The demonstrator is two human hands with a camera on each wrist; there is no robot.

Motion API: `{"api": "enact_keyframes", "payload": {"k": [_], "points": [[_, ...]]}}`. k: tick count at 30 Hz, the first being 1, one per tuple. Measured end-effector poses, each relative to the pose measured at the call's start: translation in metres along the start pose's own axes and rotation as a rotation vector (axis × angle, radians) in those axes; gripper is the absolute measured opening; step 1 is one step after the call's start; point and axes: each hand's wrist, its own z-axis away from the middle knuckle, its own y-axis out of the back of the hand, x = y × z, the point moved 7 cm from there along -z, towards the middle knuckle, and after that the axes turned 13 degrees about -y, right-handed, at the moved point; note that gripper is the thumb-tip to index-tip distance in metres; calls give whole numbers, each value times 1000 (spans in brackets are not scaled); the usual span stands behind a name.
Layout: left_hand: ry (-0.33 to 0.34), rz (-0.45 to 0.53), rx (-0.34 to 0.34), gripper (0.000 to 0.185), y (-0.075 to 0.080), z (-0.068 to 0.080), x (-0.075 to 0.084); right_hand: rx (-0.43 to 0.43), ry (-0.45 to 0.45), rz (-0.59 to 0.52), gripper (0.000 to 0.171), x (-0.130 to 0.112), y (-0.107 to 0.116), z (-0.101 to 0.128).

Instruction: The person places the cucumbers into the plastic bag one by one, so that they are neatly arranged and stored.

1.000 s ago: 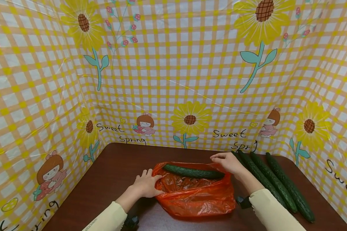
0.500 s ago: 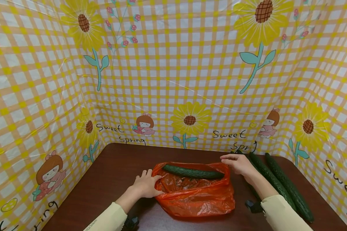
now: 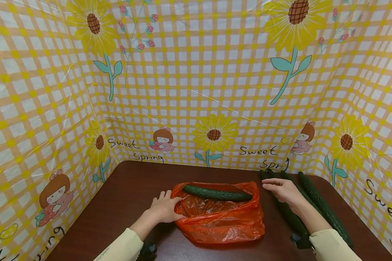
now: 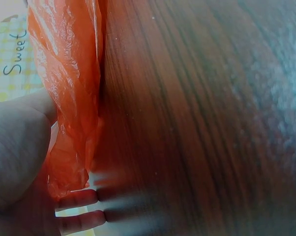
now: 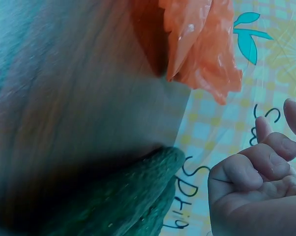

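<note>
An orange-red plastic bag (image 3: pixel 222 228) lies on the brown table with its mouth open. One dark green cucumber (image 3: pixel 217 193) is inside, along the far side of the mouth. My left hand (image 3: pixel 163 208) rests at the bag's left end, its fingers spread against the plastic. In the left wrist view, two straight fingertips (image 4: pixel 81 221) show below the bag. To the right of the bag, my right hand (image 3: pixel 284 190) hovers over the loose cucumbers (image 3: pixel 320 199), holding nothing. Its fingers are loosely bent, as the right wrist view shows; the hand and forearm partly hide the cucumbers.
Several cucumbers lie side by side on the table's right part, running from the back edge toward the front. The dark wooden table (image 3: pixel 140 181) is enclosed at the back and sides by a checked, flower-printed cloth (image 3: pixel 183 90).
My right hand has moved off the bag's far right corner to the right, over the loose cucumbers. My left hand has stayed at the bag's left end.
</note>
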Motion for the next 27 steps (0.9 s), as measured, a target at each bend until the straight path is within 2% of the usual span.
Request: {"api": "enact_keyframes", "payload": {"k": [4,10,15,27], "points": [[3,0,-7,72,0,0,0,11,-13,-15,68,8,7,3],[3,-2,-7,73,0,0,0,1,-36,-60,65,19,15,9],[0,-2,-3,73,0,0,0,-3,-71,-65,75,29,18,12],[-2,-9,-1,72,3,2,3,49,-125,-112,82,56,27,20]]}}
